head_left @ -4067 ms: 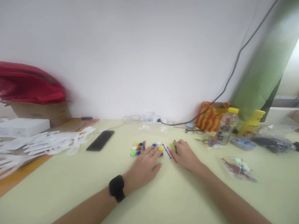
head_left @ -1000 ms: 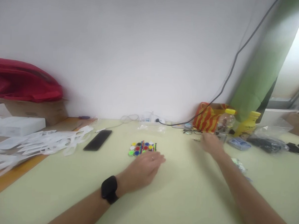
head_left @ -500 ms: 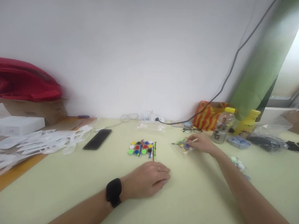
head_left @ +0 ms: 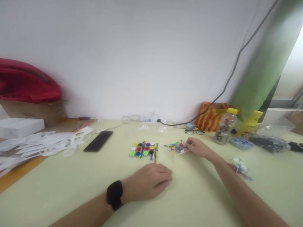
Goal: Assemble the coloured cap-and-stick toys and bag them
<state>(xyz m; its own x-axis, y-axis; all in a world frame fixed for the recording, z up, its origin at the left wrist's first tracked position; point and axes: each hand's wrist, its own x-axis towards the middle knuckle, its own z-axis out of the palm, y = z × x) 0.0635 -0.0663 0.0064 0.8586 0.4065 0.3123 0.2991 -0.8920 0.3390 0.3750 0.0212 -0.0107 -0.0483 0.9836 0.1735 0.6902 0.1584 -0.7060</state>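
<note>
A cluster of small coloured paint pots with thin coloured sticks (head_left: 143, 150) lies on the pale green table (head_left: 192, 202). My left hand (head_left: 150, 182), with a black watch on the wrist and a ring, rests on the table just in front of that cluster, fingers loosely curled with nothing in them. My right hand (head_left: 199, 148) is closed on a small clear bag of coloured pieces (head_left: 178, 147), which lies on the table to the right of the pots.
A black phone (head_left: 98, 141) and white paper cut-outs (head_left: 44, 144) lie at left, with a white box (head_left: 15, 127) and a cardboard box under red fabric (head_left: 24, 83). Glasses (head_left: 194, 131), two bottles (head_left: 224, 130), plastic bags (head_left: 239, 167) and cables crowd the right.
My right hand reached far right toward the bottles, took the small bag of coloured pieces and pulled it leftward beside the pots. My left hand drew back toward me and stayed down.
</note>
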